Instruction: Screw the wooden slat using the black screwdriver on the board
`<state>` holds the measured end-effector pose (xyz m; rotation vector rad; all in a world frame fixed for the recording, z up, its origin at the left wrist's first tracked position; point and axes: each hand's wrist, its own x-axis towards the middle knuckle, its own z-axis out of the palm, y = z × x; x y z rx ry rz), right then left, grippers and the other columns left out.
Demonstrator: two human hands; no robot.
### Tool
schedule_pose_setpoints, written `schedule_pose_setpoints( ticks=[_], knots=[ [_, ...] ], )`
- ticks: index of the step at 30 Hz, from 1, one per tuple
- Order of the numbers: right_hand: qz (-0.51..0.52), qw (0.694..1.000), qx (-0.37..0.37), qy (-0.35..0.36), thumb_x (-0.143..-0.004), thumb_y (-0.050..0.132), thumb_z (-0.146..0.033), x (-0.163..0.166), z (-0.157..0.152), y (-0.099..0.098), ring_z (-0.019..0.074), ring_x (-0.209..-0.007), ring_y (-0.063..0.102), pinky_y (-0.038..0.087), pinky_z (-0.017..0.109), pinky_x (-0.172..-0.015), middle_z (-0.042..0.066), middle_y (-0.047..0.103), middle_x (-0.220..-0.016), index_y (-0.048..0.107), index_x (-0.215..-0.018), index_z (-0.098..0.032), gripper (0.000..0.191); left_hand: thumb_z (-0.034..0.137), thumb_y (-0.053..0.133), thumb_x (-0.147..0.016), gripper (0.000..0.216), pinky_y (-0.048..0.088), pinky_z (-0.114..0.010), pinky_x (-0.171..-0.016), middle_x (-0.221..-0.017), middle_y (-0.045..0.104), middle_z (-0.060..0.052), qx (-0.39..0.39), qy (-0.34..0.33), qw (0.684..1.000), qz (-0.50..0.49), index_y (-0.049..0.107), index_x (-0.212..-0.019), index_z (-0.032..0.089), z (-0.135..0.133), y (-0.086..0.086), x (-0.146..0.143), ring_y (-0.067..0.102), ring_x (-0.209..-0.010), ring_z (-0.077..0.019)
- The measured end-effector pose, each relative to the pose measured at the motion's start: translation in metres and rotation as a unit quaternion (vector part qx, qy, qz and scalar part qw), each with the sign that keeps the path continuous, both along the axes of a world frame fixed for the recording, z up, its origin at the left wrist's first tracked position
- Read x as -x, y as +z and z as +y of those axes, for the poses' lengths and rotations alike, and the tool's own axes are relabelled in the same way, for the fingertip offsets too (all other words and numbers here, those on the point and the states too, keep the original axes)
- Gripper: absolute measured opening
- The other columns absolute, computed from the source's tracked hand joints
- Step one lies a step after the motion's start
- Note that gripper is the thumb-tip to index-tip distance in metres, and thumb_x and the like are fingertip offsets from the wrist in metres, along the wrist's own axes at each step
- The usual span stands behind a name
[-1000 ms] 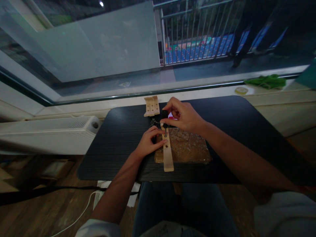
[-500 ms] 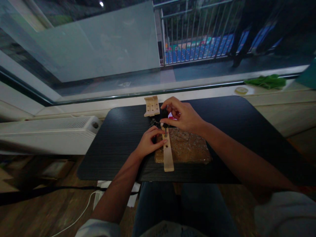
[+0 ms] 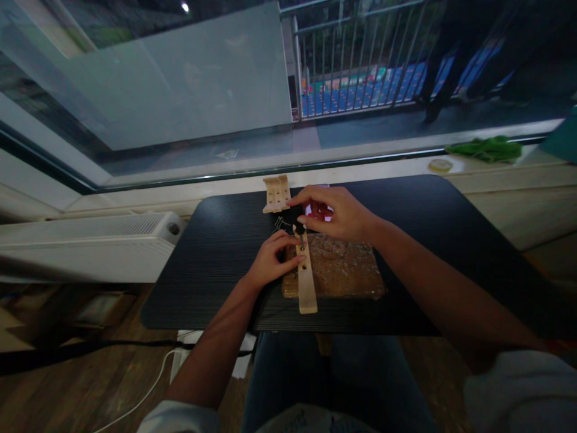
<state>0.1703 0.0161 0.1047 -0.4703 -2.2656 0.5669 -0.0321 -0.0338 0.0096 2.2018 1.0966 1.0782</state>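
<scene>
With its fingers around the black handle, my right hand (image 3: 336,210) holds a screwdriver (image 3: 298,220) upright, the shaft pointing down at a hole in a pale wooden strip (image 3: 307,291). My left hand (image 3: 273,258) grips that strip near its far end, thumb and fingertips beside the shaft. The strip lies lengthwise across the left part of a brown block (image 3: 347,270) wrapped in clear film. A screw at the driver's tip is too small to make out. Just beyond my left hand are some thin metal pieces (image 3: 280,224).
Several joined wooden strips with holes (image 3: 276,193) stand at the back edge of the black table (image 3: 202,264). A lit screen (image 3: 325,211) shows behind my right hand. On the windowsill are a roll of tape (image 3: 440,165) and a green bundle (image 3: 487,149). A radiator (image 3: 90,243) stands left.
My right hand's fingers have shifted slightly around the screwdriver handle, its forefinger now lower and further left. My left hand, the strip and the block have stayed put.
</scene>
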Motion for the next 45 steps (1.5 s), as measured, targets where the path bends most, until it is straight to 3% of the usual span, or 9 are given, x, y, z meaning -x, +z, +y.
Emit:
schedule_pose_setpoints(
  ticks=[17, 22, 27, 34, 41, 45],
  knots=[
    [-0.01, 0.997, 0.057, 0.058, -0.087, 0.056, -0.018, -0.0019, 0.0027, 0.0022, 0.0061, -0.06, 0.046, 0.037, 0.021, -0.057, 0.002, 0.063, -0.086, 0.059, -0.113, -0.014, 0.026, 0.038, 0.068, -0.08, 0.027, 0.045, -0.027, -0.066, -0.084, 0.054, -0.003, 0.0, -0.002, 1.0, -0.002, 0.068, -0.097, 0.017, 0.0002, -0.0005, 0.0002, 0.052, -0.073, -0.0142],
    [0.033, 0.977, 0.167, 0.129, -0.089, 0.047, -0.011, 0.0017, 0.0001, -0.0016, 0.0054, -0.067, 0.052, 0.042, 0.02, -0.057, 0.013, 0.063, -0.118, 0.046, -0.111, -0.014, 0.022, 0.038, 0.068, -0.08, 0.027, 0.046, -0.027, -0.066, -0.085, 0.054, -0.003, 0.005, 0.0, 1.0, -0.002, 0.068, -0.098, 0.017, -0.0002, 0.0011, -0.0003, 0.053, -0.073, -0.0142],
    [0.033, 0.964, 0.22, 0.145, -0.088, 0.045, -0.007, 0.0026, -0.001, -0.0022, 0.0065, -0.07, 0.058, 0.042, 0.017, -0.052, 0.012, 0.065, -0.111, 0.042, -0.11, -0.015, 0.024, 0.037, 0.068, -0.08, 0.027, 0.046, -0.027, -0.067, -0.085, 0.055, -0.004, 0.002, -0.006, 1.0, -0.004, 0.069, -0.098, 0.016, -0.0001, 0.0017, -0.0003, 0.054, -0.074, -0.0147],
    [0.02, 0.975, 0.166, 0.144, -0.088, 0.046, -0.007, 0.0002, 0.0002, 0.0, 0.0031, -0.06, 0.053, 0.04, 0.016, -0.052, 0.007, 0.067, -0.103, 0.047, -0.125, -0.013, 0.037, 0.035, 0.068, -0.08, 0.027, 0.044, -0.026, -0.065, -0.085, 0.055, -0.004, -0.002, -0.005, 1.0, -0.006, 0.069, -0.098, 0.016, 0.0001, 0.0, 0.0002, 0.052, -0.071, -0.0136],
    [0.022, 0.99, 0.104, 0.094, -0.086, 0.057, -0.015, 0.0014, 0.0054, -0.0032, 0.0018, -0.051, 0.042, 0.034, 0.016, -0.049, 0.003, 0.069, -0.09, 0.06, -0.117, -0.011, 0.031, 0.034, 0.069, -0.08, 0.025, 0.045, -0.026, -0.065, -0.084, 0.054, -0.003, -0.012, -0.006, 1.0, 0.0, 0.068, -0.098, 0.016, 0.001, -0.0014, 0.0007, 0.053, -0.072, -0.0134],
    [0.026, 0.994, 0.074, 0.07, -0.085, 0.063, -0.018, 0.0008, 0.0051, -0.0025, 0.0016, -0.05, 0.038, 0.033, 0.016, -0.049, -0.002, 0.063, -0.078, 0.063, -0.113, -0.012, 0.028, 0.033, 0.069, -0.08, 0.025, 0.045, -0.026, -0.065, -0.085, 0.054, -0.003, -0.01, -0.005, 1.0, -0.004, 0.068, -0.097, 0.016, 0.0008, -0.0014, 0.0005, 0.052, -0.072, -0.0131]
  ],
)
